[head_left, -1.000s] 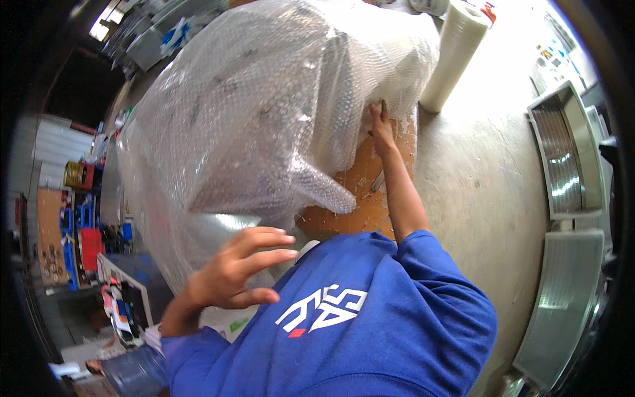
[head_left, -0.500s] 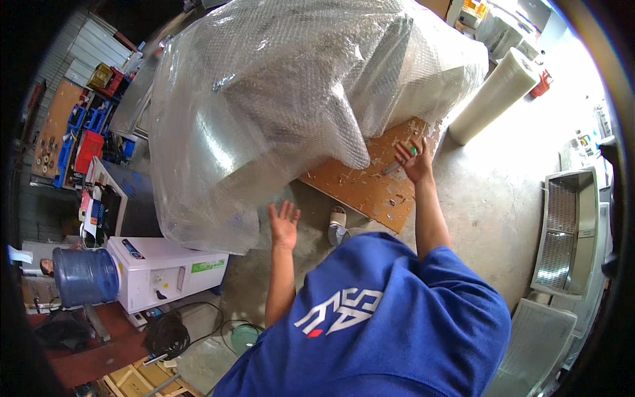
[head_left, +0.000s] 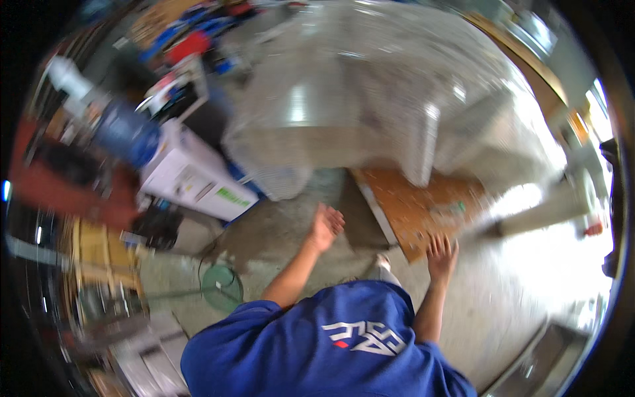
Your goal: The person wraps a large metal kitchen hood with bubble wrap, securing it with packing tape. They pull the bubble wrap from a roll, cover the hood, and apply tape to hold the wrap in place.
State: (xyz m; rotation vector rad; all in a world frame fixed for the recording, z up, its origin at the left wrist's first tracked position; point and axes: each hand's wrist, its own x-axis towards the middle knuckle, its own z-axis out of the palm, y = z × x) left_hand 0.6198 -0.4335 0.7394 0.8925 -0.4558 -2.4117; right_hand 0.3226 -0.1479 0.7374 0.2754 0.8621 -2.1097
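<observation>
My left hand (head_left: 325, 227) is in the air over the concrete floor, fingers loosely bent, with nothing seen in it. Just off the near corner of a brown board (head_left: 403, 192), my right hand (head_left: 441, 255) has its fingers spread and holds nothing. On the board lies a small see-through object with a green part (head_left: 458, 208), too blurred to name. A large heap of bubble wrap (head_left: 370, 86) covers something bulky beyond both hands and reaches over the board's far part. What is under the wrap is hard to make out.
A white water dispenser (head_left: 198, 178) with a blue bottle (head_left: 127, 132) is at the left. A round green object (head_left: 222, 288) sits on the floor near my left arm. At the right stands a pale roll of wrap (head_left: 552, 212). A grey metal casing (head_left: 536, 367) lies lower right.
The view has swung left, with blur. My right hand has come away from the green-marked object, which now lies on the board. Both hands are drawn back nearer my body.
</observation>
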